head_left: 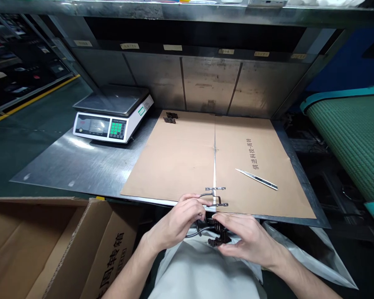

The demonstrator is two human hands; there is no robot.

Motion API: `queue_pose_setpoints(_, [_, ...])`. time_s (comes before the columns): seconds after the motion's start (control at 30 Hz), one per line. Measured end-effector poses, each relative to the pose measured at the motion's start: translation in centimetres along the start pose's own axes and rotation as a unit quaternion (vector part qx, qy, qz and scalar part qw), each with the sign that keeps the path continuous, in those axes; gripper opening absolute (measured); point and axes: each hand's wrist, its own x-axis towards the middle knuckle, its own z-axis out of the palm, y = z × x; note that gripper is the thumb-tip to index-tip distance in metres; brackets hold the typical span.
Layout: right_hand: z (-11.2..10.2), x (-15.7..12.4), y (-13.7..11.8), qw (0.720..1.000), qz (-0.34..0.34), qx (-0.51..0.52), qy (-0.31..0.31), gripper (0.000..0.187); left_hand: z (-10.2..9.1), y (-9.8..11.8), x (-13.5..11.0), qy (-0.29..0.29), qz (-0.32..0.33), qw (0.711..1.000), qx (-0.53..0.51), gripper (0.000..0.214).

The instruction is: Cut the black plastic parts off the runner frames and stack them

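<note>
Close to my body, just off the table's front edge, my left hand has its fingers closed around a dark bent metal rod piece. Two short flat tabs of that piece reach over the cardboard sheet, and a curved loop of rod shows below my fingers. Between thumb and fingers, my right hand grips a black, ridged plastic part, right beside the rod. Whether the two are joined is hidden by my fingers. A utility knife lies on the right half of the cardboard.
Several small black parts lie at the cardboard's back left corner. A digital scale stands on the metal table. An open cardboard box is at my lower left. A green conveyor belt runs at right, and a shelf edge crosses overhead.
</note>
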Motion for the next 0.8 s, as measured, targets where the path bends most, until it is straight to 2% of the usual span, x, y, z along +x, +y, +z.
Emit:
queue_pose_setpoints(0.17, [0.2,0.1,0.1,0.998,0.026,-0.039,-0.044,0.058,0.3,0.8,0.2,-0.036,-0.011,0.995,0.091,0.028])
queue_pose_setpoints(0.4, [0.8,0.6,0.6,0.990,0.035,-0.107,-0.083,0.055,1.5,1.8,1.2,-0.086,-0.022,0.971,0.224,0.028])
queue_pose_setpoints(0.6, [1.3,0.4,0.8,0.987,0.043,-0.128,-0.091,0.054,2.2,2.1,1.5,-0.105,-0.033,0.959,0.263,0.023])
queue_pose_setpoints(0.7, [1.5,0.3,0.9,0.984,0.050,-0.138,-0.099,0.049,2.7,2.1,1.6,-0.110,-0.034,0.955,0.274,0.021])
queue_pose_setpoints(0.8, [1.3,0.2,1.0,0.986,0.060,-0.120,-0.097,0.050,2.5,2.1,1.7,-0.111,-0.039,0.956,0.269,0.024])
